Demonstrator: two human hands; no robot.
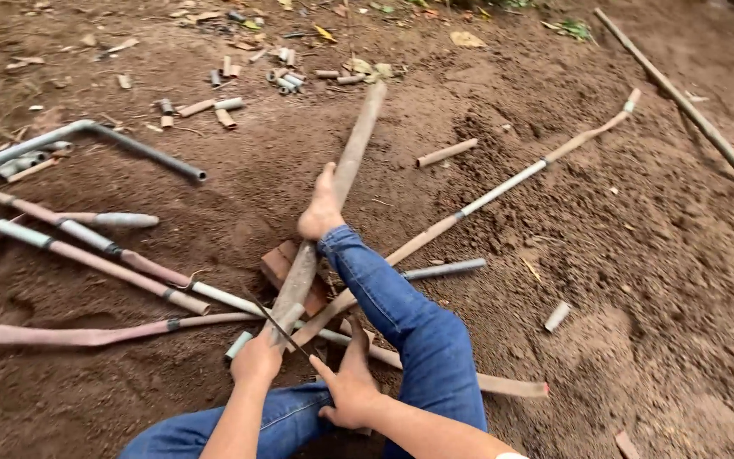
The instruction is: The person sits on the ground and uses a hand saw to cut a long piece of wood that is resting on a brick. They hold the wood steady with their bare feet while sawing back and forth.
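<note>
I sit on bare earth with one leg in blue jeans stretched forward. My bare foot [323, 208] presses on a long muddy pipe [346, 174] that rests on a brick [280, 262]. My left hand [256, 357] grips the near end of that pipe together with a thin dark blade [280, 325] laid across it. My right hand [352, 387] rests spread on another pipe [435, 374] just beside my knee, fingers apart.
Several long dirty pipes [87, 251] lie crossed on the left, and a bent grey one [142, 149] behind them. Short cut pipe pieces [286, 78] litter the far ground. A long-handled tool [690, 106] lies at the right. One jointed pipe [511, 180] runs diagonally.
</note>
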